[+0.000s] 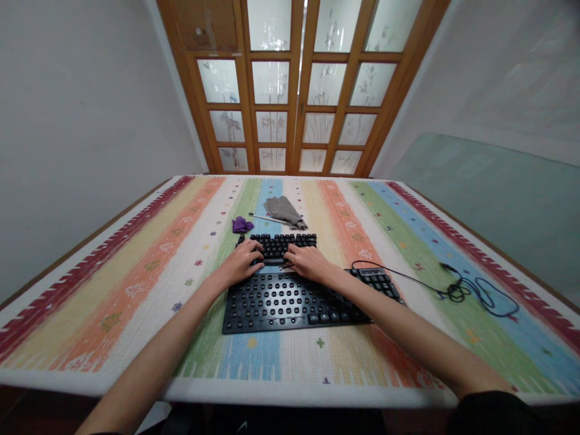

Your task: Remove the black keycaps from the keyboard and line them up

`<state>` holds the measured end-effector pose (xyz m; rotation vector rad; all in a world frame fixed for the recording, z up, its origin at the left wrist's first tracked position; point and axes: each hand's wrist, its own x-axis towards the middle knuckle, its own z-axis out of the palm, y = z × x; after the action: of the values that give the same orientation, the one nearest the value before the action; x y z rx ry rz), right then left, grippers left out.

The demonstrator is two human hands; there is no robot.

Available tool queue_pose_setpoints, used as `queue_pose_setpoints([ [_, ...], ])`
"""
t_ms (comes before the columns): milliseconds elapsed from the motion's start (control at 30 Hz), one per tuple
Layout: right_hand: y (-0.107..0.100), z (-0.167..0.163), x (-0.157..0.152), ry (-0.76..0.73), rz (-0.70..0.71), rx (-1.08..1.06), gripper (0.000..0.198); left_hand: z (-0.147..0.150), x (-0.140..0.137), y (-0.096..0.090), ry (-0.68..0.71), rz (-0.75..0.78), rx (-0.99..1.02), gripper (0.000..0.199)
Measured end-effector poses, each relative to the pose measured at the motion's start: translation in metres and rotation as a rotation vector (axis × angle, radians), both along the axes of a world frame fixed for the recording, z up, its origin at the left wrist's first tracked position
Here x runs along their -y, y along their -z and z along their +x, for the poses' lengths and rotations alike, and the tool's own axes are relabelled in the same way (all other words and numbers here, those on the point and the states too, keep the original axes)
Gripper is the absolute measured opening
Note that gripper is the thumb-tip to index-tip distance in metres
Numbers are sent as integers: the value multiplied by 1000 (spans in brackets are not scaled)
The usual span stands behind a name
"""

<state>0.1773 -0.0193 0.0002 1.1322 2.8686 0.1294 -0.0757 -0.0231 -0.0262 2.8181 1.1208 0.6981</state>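
Observation:
A black keyboard lies across the tablecloth, bare of keycaps over most of its left and middle part. Keycaps remain on its right side and along part of the front row. Just beyond it sits a block of loose black keycaps set out in rows. My left hand rests at the left end of those rows, fingers apart and touching keycaps. At the right end of the rows is my right hand, its fingers curled together beside a small, thin brownish thing that I cannot make out.
Behind the keycaps lie a crumpled purple cloth, a thin stick with a dark tip and a folded grey cloth. The keyboard's black cable coils on the right. A striped tablecloth covers the table.

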Motion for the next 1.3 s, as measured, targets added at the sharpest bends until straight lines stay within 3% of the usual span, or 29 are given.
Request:
queue_pose_setpoints([
  [900,-5,0,0,11,-6,-47,23,-1,2,-2,-11,-24,17,8],
  [1133,-27,32,1,47,31,-248,20,-4,16,-14,-30,7,100,10],
  [1300,-33,61,22,7,-86,-419,15,5,48,-27,-40,-11,148,14],
])
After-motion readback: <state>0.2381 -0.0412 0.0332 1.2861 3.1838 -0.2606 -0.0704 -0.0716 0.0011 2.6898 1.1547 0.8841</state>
